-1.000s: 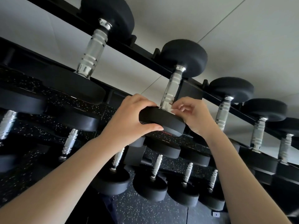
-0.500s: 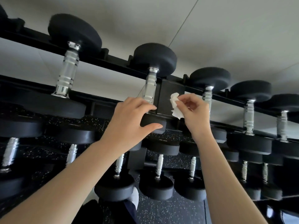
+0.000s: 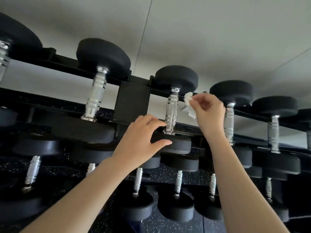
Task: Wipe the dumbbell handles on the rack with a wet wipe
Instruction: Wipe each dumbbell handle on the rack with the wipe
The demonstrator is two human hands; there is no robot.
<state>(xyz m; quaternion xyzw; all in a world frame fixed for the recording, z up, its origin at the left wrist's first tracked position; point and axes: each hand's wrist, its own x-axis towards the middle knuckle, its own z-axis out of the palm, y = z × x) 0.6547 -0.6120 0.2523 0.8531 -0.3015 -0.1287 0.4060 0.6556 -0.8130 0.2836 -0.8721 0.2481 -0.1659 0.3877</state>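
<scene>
The wet wipe (image 3: 188, 105), white and crumpled, was pinched between the thumb and fingertips of the right hand (image 3: 208, 111), with its loose corner hanging below the fingers. It sat just to the right of the upper part of a knurled chrome handle (image 3: 172, 111), close beside it, though whether it touched the metal could not be told. That handle belonged to a dumbbell (image 3: 176, 78) lying on the top tier of the rack (image 3: 133, 100), just right of the rack's broad black upright, with one black round head at the far rail and the other at the near rail. The left hand (image 3: 143, 140) gripped the near head, fingers curled over its top edge by the foot of the handle and the thumb pressed along its rim. More dumbbells of the same kind lay on that tier to either side, a larger one (image 3: 96, 96) left of the upright and a smaller one (image 3: 229, 121) just behind the right wrist. Lower tiers held further rows with short chrome handles. A dark speckled floor (image 3: 168, 222) showed beneath, and a pale wall (image 3: 218, 31) rose behind the rack
</scene>
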